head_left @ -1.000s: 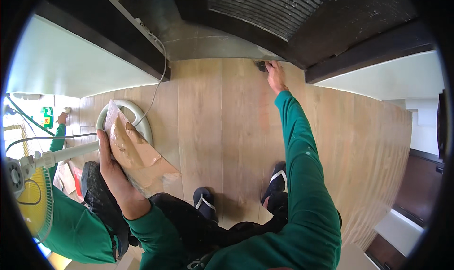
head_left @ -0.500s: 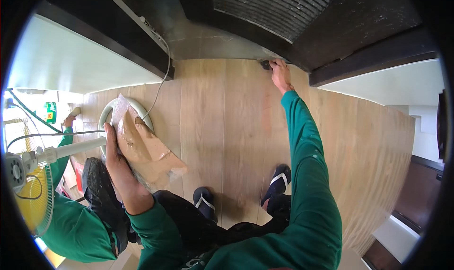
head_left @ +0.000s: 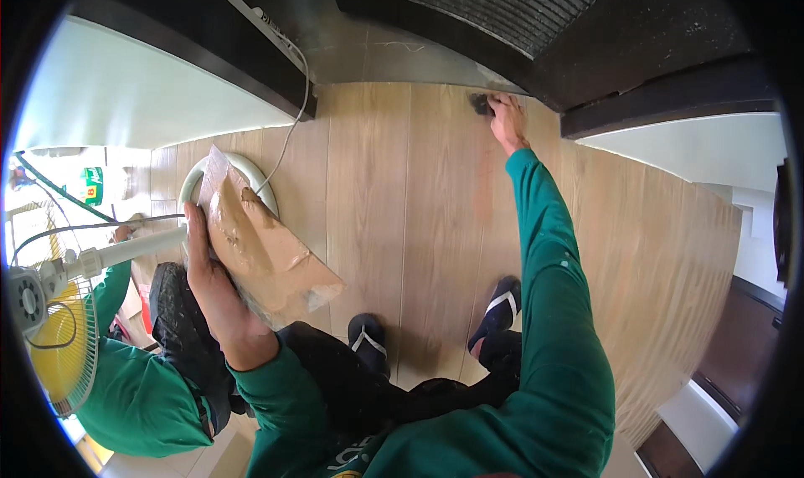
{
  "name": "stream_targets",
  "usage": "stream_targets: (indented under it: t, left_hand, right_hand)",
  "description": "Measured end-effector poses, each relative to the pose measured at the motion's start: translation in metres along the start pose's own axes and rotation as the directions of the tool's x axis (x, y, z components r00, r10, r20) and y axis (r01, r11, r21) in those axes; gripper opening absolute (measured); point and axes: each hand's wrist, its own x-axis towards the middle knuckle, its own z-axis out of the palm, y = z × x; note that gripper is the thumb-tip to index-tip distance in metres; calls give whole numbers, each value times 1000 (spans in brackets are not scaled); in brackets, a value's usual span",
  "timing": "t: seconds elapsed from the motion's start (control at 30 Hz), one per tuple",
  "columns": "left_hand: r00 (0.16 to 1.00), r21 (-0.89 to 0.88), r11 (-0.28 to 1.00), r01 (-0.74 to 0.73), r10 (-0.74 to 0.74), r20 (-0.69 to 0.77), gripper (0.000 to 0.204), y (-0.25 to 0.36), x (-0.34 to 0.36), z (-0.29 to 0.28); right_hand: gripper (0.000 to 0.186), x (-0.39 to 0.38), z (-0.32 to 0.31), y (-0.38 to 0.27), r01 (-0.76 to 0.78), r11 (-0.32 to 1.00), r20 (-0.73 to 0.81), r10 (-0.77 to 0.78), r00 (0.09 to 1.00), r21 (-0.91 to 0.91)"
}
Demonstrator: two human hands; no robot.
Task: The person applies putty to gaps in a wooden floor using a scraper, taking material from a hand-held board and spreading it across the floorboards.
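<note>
At the near side, we are seeing two dark sandals (head_left: 368,344) with pale straps, which are standing on the wood-patterned floor (head_left: 452,235). At the near left, a co-worker in green (head_left: 138,403) is crouching beside a standing fan (head_left: 63,344) with yellow blades.

A little farther, also on the left, our left hand (head_left: 219,294) is holding a clear plastic sheet (head_left: 322,292), and this sheet is carrying a thick, smooth beige paste (head_left: 251,235). The hand is half open and is supporting the sheet from its left edge; most of the fingers are hiding below, so we cannot tell their exact bend. Behind the sheet, the round white base (head_left: 265,195) is resting on the floor, and a grey cable (head_left: 295,131) is running past it toward the far left.

At the far right of the floor, our right hand (head_left: 507,122) is closing its fingers around a small dark tool (head_left: 480,103), and we are seeing the tool low, near the floor's far edge. Beyond this edge, a grey floor strip (head_left: 394,55) is lying, and a dark slatted door (head_left: 645,43) is standing just beyond the right hand.
</note>
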Motion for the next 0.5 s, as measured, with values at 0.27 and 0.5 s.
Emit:
stream_targets:
  t: [0.27,0.5]
  left_hand:
    - [988,-115,982,152,-147,50,36,-27,32,17]
    - [928,-71,943,325,-303,220,41,-77,50,49]
  right_hand:
    - [30,-87,-45,-4,146,977,190,-175,966,158]
    - [32,-194,-82,-31,106,982,306,-150,940,154]
